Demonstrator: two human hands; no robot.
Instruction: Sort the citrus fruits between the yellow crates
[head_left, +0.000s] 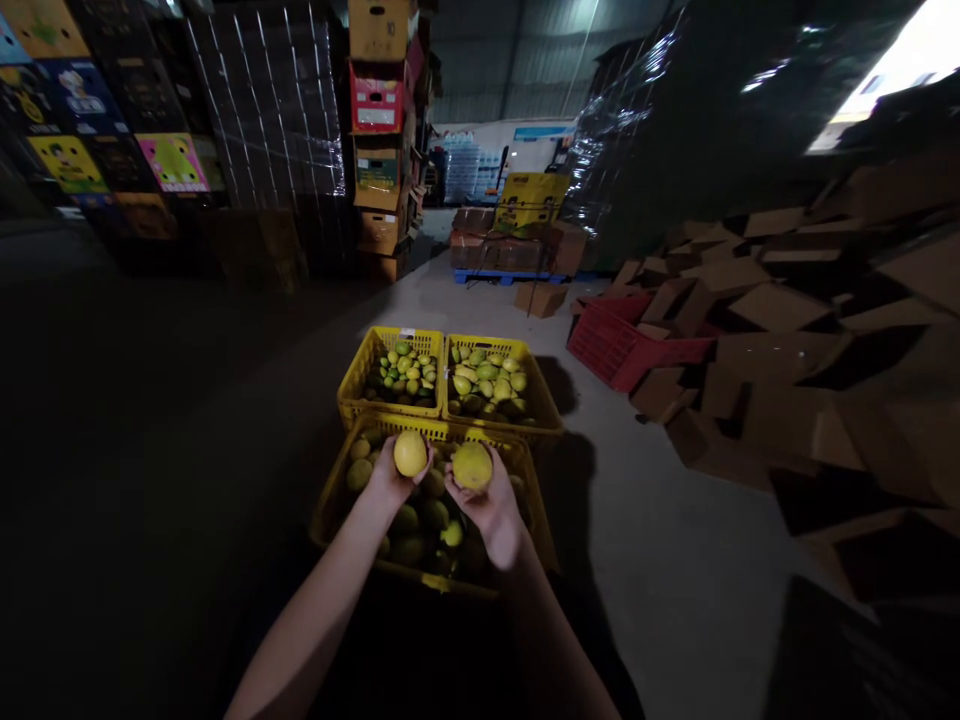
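My left hand (pixel 385 484) is wrapped round a pale yellow lemon (pixel 410 453). A greener yellow lemon (pixel 472 466) rests in the curled fingers of my right hand (pixel 493 502). Both hands are side by side, a small gap apart, above the near yellow crate (pixel 437 581). Inside that crate lie several green and yellow lemons (pixel 451 533), partly in shadow and partly hidden by my forearms. Just beyond stand two more yellow crates: the left one (pixel 349 388) holds small greenish lemons (pixel 405 365), the right one (pixel 546 398) larger yellow ones.
A red crate (pixel 611 345) stands right of the yellow crates, against a heap of cardboard boxes (pixel 787 370). Farther back are a blue pallet (pixel 495 276) with boxes, a tall carton stack (pixel 377 170) and wrapped stacks. Grey floor (pixel 645 540) runs along the right side.
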